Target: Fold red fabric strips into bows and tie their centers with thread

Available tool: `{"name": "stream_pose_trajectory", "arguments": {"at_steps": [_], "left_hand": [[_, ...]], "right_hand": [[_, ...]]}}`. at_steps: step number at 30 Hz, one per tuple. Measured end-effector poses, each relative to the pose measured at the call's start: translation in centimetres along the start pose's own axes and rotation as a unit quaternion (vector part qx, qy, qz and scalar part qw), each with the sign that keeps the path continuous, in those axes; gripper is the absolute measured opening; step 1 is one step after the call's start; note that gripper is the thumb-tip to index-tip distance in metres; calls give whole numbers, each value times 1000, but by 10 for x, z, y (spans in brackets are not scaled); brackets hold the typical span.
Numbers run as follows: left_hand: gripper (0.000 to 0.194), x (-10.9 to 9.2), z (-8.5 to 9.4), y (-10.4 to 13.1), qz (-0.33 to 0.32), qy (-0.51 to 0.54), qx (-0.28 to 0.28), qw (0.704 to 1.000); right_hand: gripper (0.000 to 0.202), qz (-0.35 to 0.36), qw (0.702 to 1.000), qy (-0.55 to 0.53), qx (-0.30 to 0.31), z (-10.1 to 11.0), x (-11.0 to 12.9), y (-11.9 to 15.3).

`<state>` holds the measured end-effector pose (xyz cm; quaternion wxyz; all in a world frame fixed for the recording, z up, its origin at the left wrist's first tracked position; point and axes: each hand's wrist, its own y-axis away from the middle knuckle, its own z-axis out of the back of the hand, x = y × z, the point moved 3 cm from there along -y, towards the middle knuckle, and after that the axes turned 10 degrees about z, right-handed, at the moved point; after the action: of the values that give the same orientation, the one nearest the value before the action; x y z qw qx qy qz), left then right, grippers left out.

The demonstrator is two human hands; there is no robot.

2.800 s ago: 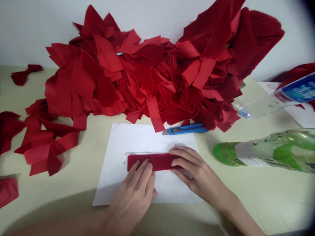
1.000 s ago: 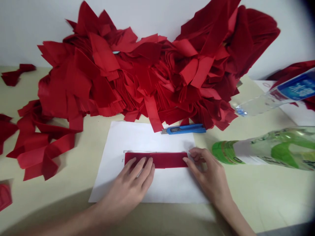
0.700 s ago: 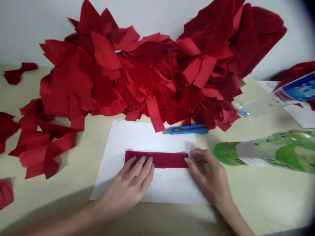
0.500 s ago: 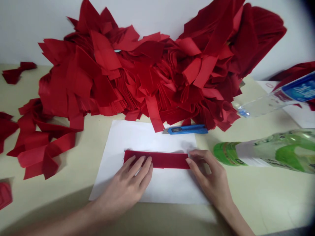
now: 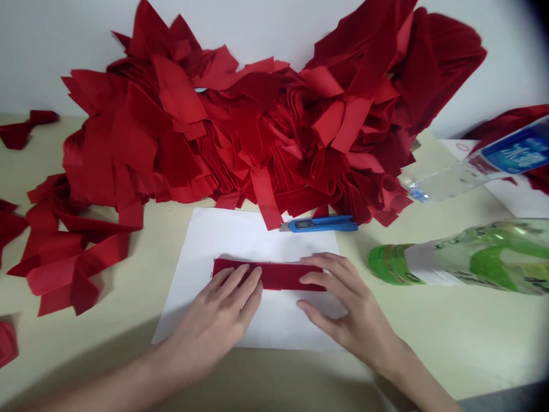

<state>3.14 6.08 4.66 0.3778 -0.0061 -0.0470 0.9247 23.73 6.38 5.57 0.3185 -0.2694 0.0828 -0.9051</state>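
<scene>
Pale worktop (image 5: pixel 472 343) before a white wall: a dark red strip (image 5: pixel 278 275) lies on white paper (image 5: pixel 240 240). Left hand (image 5: pixel 218 320) presses its left end, fingers flat together. Right hand (image 5: pixel 343 303), a moment ago pinching the strip's right end, now lies spread across it, smoothing it down.

Print on the 2 bottle labels, none of it readable.

The clear bottle (image 5: pixel 472 166) lying at the right carries a blue label (image 5: pixel 517 153) with pale characters too blurred to make out. The green bottle (image 5: pixel 463 262) lying nearer has a white and green label with small dark print along its edge, too small to read. The blue utility knife (image 5: pixel 319 224) has a dark slider with no legible marking. The white paper (image 5: pixel 240 234) shows only thin drawn lines.
</scene>
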Motion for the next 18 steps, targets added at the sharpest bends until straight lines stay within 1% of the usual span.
{"name": "stream_pose_trajectory", "arguments": {"at_steps": [3, 5, 7, 11, 15, 18], "left_hand": [[44, 0, -1, -2, 2, 3, -8, 1000], [43, 1, -2, -3, 3, -2, -11, 1000], [43, 2, -2, -4, 7, -8, -15, 1000], [42, 4, -1, -4, 14, -9, -38, 999], [40, 4, 0, -4, 8, -6, -62, 998], [37, 2, 0, -5, 9, -12, -76, 997]], "right_hand": [[21, 46, 997, 13, 57, -12, 8, -15], [27, 55, 995, 23, 84, -19, 8, -22], [30, 47, 994, 22, 98, -24, 5, -26], [28, 31, 995, 3, 92, -27, 1, -27], [26, 33, 996, -10, 85, -26, 1, -27], [20, 38, 995, -16, 85, -26, 1, -27]]}}
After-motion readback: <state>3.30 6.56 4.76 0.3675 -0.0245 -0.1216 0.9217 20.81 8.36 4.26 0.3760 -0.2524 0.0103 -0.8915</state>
